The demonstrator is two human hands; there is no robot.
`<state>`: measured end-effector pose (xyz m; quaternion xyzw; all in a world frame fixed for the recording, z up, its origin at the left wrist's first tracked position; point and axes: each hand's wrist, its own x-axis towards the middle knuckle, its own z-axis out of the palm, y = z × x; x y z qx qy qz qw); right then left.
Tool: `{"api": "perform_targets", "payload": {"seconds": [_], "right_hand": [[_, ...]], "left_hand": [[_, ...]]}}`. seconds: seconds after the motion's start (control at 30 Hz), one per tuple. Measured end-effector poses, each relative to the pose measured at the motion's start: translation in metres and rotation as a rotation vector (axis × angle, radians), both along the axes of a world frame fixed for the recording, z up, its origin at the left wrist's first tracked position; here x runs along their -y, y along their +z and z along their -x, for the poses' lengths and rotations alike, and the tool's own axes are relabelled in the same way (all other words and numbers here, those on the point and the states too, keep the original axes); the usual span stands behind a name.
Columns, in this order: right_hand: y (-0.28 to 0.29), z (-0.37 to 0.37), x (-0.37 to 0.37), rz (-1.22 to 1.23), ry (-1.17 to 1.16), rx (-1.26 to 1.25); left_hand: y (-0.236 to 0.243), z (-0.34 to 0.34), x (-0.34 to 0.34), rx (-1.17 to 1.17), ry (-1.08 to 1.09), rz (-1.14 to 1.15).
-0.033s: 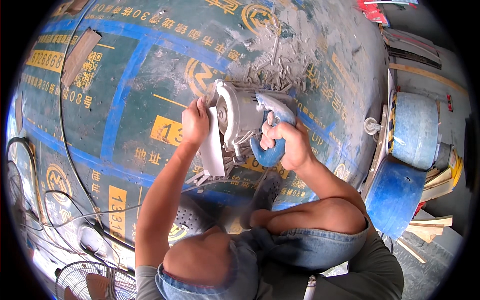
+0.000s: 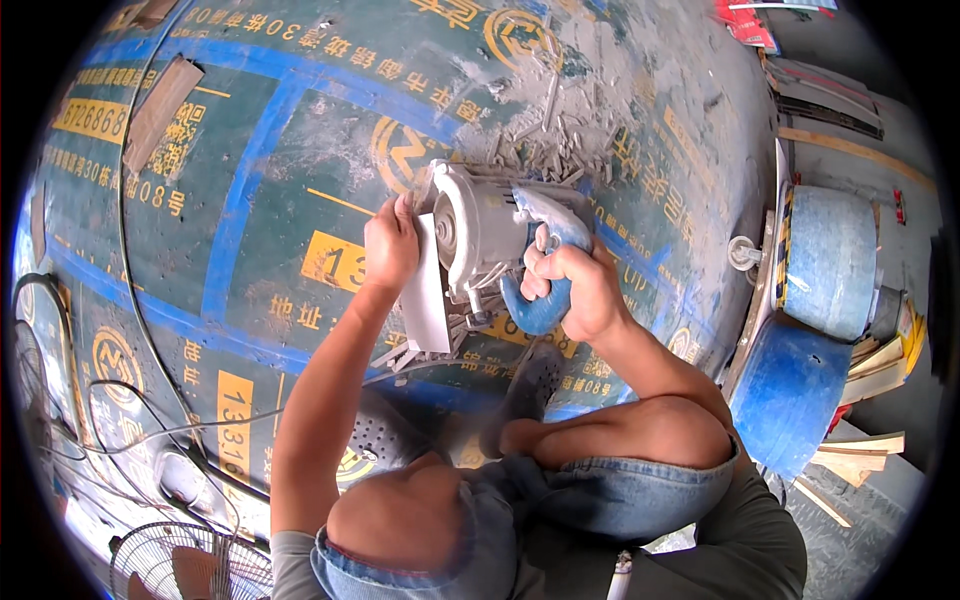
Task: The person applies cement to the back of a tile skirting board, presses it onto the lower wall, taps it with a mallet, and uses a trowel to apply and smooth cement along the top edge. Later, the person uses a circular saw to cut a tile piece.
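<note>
My right hand [image 2: 575, 280] is wrapped round the blue handle of a dusty grey circular saw [image 2: 485, 225], which sits in front of my feet. A pale round metal guard forms the saw's left side. Against that side stands a white flat strip [image 2: 428, 310], perhaps tile; its exact material I cannot tell. My left hand [image 2: 391, 245] is closed on the strip's left edge, fingers curled and thumb pointing up. The saw's blade is hidden from this view. Narrow grey offcuts [image 2: 440, 350] lie under the strip's near end.
More offcuts and dust [image 2: 560, 130] are heaped beyond the saw on the green-covered floor [image 2: 250, 290]. Black cables [image 2: 135, 290] run along the left, near a fan [image 2: 190, 565]. To the right stand two blue drums [image 2: 828, 260] and wood scraps [image 2: 870, 450]. My shoes [image 2: 535, 385] are close to the saw.
</note>
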<state>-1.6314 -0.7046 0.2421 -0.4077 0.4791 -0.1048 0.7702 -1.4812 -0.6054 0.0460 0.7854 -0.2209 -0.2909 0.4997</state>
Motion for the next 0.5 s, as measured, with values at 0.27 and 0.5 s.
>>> {"api": "perform_targets", "payload": {"seconds": [0.27, 0.5], "right_hand": [[0.0048, 0.0016, -0.0021, -0.012, 0.019, -0.027], [0.0055, 0.0051, -0.0022, -0.040, 0.032, -0.022]], "left_hand": [[0.0008, 0.0013, 0.0001, 0.016, 0.017, -0.005], [-0.0028, 0.0008, 0.0003, 0.030, 0.013, 0.001]]}}
